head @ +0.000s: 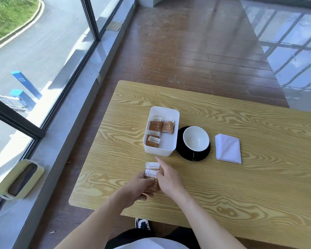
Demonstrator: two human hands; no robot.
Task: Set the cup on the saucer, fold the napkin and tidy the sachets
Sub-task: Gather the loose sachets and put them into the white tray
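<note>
A white cup (196,138) stands on a black saucer (181,150) in the middle of the wooden table (241,177). To its right lies a folded white napkin (228,150). A white box (158,150) left of the saucer holds several brown-and-white sachets (161,125). Near the table's front edge my left hand (133,190) grips a small stack of sachets (152,174). My right hand (169,178) rests against the same stack, its forefinger stretched towards the box.
A large window and a grey sill run along the left, with a pale yellow container (19,180) on the sill. Wooden floor lies beyond the table's far edge. A shoe (142,224) shows under the near edge.
</note>
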